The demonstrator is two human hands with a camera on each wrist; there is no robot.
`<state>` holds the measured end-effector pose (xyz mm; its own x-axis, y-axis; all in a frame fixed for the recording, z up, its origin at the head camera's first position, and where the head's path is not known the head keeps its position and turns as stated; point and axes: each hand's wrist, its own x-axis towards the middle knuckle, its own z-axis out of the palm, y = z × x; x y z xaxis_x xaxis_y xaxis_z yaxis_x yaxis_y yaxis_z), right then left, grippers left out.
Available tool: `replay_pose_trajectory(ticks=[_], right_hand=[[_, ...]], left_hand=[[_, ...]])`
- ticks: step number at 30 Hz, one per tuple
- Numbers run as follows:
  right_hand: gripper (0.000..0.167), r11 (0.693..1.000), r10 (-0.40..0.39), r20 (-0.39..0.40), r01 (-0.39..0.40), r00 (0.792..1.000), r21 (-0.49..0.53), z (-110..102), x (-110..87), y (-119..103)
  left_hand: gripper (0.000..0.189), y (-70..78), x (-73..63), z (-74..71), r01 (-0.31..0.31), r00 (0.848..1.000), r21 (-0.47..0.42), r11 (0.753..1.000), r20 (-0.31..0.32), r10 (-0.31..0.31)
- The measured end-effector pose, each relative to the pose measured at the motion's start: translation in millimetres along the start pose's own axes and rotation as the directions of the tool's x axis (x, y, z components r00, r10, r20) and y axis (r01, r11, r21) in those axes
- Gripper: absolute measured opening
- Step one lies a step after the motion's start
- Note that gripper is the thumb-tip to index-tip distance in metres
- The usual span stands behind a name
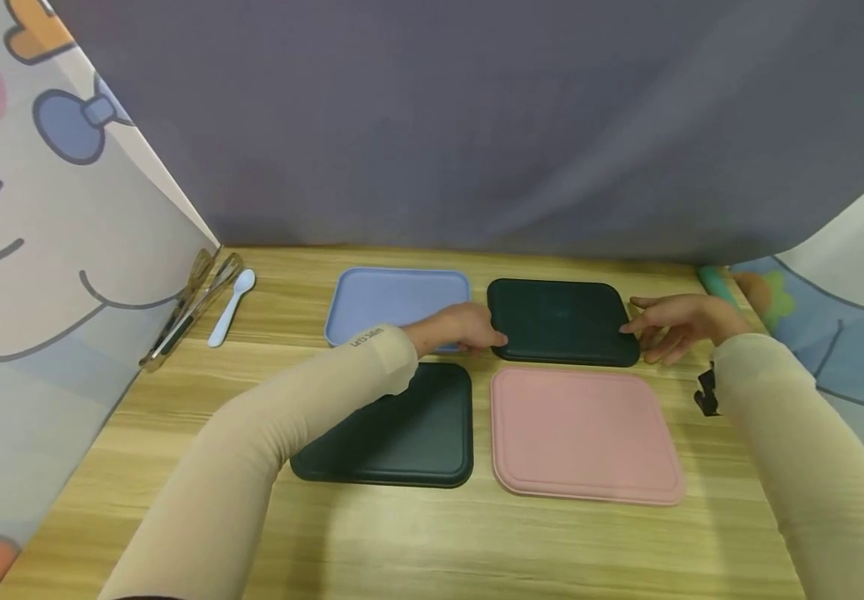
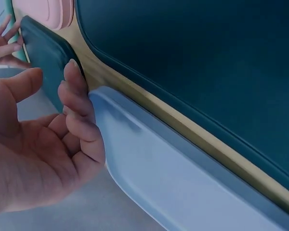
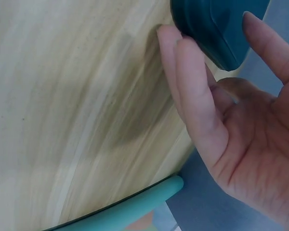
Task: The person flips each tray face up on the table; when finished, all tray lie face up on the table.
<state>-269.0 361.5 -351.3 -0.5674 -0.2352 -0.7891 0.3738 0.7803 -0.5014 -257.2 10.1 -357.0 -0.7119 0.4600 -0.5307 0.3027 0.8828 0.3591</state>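
At the back right of the table lies a dark green rectangular tray-like piece (image 1: 559, 321) with rounded corners. My left hand (image 1: 465, 327) is at its left end, fingertips by the edge. In the left wrist view the thumb stands apart from the fingers (image 2: 82, 115), which are loosely bent. At the right end is my right hand (image 1: 682, 323), its fingers (image 3: 195, 86) nearly straight along the side and the thumb apart above. Whether either hand bears on the piece is hard to tell. A light blue tray (image 1: 402, 296) with a raised rim lies partly beneath my left wrist.
Nearer me lie a second dark green rectangular piece (image 1: 417, 433), partly behind my left sleeve, and a pink one (image 1: 585, 433). Tongs (image 1: 195, 312) and a pale blue spoon (image 1: 232, 307) lie at the left. A grey curtain (image 1: 476, 125) hangs behind; a green roll (image 1: 716, 283) edges the right side.
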Motion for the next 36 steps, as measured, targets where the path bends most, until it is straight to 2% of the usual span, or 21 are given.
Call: replay_pose_trajectory(ticks=[7,15,20,23,26,30,32,36], right_hand=[[0.105,1.000,0.014,0.012,-0.014,1.000,0.014,-1.5,5.6,1.1],[0.105,0.999,0.020,0.022,-0.020,1.000,0.025,-4.4,8.7,-0.7],[0.104,0.998,0.021,0.030,-0.023,0.999,0.054,-3.5,9.0,-0.6],[0.102,0.996,0.016,0.046,-0.020,0.999,0.086,-2.9,11.9,0.2],[0.100,0.994,0.006,0.064,-0.013,0.998,0.111,-2.3,14.0,0.0],[0.096,0.994,-0.021,0.089,0.011,0.996,0.105,-2.7,14.1,0.1],[0.095,0.994,-0.029,0.096,0.019,0.995,0.109,-2.9,14.2,0.7],[0.093,0.992,-0.038,0.094,0.026,0.995,0.124,-4.4,14.0,3.1]], left_hand=[[0.057,8.8,5.6,3.2,0.039,0.998,0.067,0.997,0.045,-0.042],[0.058,11.9,7.8,5.1,0.069,0.997,0.090,0.994,0.041,-0.072],[0.057,11.5,11.4,5.6,0.062,0.996,0.082,0.995,0.056,-0.067],[0.052,10.3,12.8,6.6,0.057,0.996,0.031,0.998,0.066,-0.059],[0.045,8.4,11.4,8.5,0.060,0.996,-0.065,0.996,0.064,-0.056],[0.036,5.0,8.0,10.8,0.065,0.997,-0.214,0.975,0.058,-0.053],[0.042,3.0,7.2,10.9,0.064,0.997,-0.282,0.957,0.067,-0.047],[0.067,-1.0,7.2,8.4,0.076,0.993,-0.364,0.928,0.111,-0.038]])
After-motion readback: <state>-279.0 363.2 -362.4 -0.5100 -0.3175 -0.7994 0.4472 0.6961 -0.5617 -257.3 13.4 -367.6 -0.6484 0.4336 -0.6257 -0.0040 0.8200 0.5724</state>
